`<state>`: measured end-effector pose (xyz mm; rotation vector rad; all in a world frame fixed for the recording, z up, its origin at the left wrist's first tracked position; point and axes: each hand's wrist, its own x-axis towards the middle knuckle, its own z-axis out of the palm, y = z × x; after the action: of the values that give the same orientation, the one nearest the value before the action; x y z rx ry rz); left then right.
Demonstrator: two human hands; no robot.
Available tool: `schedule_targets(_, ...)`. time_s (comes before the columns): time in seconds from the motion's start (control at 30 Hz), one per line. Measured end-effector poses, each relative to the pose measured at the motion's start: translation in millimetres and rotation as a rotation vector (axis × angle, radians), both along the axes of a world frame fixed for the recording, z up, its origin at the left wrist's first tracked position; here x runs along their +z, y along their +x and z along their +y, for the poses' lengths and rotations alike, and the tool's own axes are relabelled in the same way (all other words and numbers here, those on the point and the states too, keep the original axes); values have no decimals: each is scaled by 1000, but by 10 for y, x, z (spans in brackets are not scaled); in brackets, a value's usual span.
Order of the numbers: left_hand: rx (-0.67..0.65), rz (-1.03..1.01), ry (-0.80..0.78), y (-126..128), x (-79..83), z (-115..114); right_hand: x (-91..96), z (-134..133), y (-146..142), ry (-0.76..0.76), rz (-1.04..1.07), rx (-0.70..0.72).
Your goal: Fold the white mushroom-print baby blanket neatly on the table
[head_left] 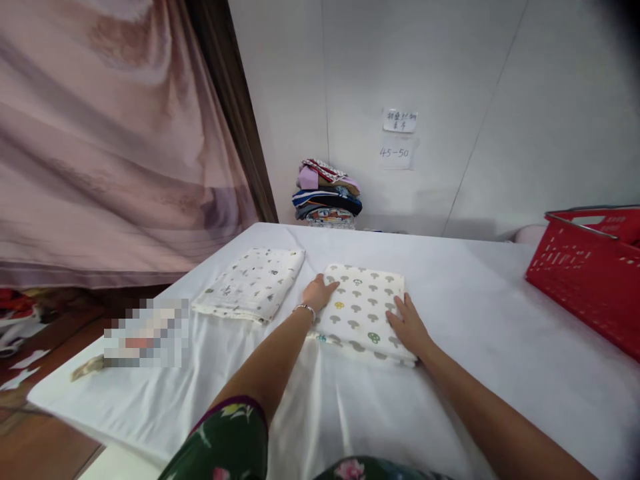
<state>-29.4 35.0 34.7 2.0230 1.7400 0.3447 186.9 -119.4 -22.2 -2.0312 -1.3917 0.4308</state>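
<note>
A folded white cloth printed with mushrooms (363, 303) lies on the white-covered table (475, 320). My left hand (318, 292) rests at its left edge, fingers curled round the edge. My right hand (409, 325) lies flat on its right near corner, fingers stretched out. A bracelet circles my left wrist. To the left lies a second folded white cloth with small prints (253, 281), untouched.
A red plastic basket (587, 270) stands at the table's right edge. A stack of folded colourful clothes (326, 193) sits at the back against the white wall. A pink curtain (110, 140) hangs at the left. A blurred patch covers something at the table's left near corner.
</note>
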Motion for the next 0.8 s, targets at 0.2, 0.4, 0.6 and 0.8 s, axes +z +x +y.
schedule_targets(0.2,-121,-140,137,-173,-5,-198,150,-374,99,23,-22,64)
schedule_targets(0.4,-297,-369,187,-668,-38,-700,226,-830,9,204,-225,474)
schedule_targets(0.6,-321,-355,137,-922,-180,-986,133,-828,-13,198,-386,556)
schedule_targets(0.8,-286,-376,205,-901,-302,-1001,69,-805,-10,274,-449,563)
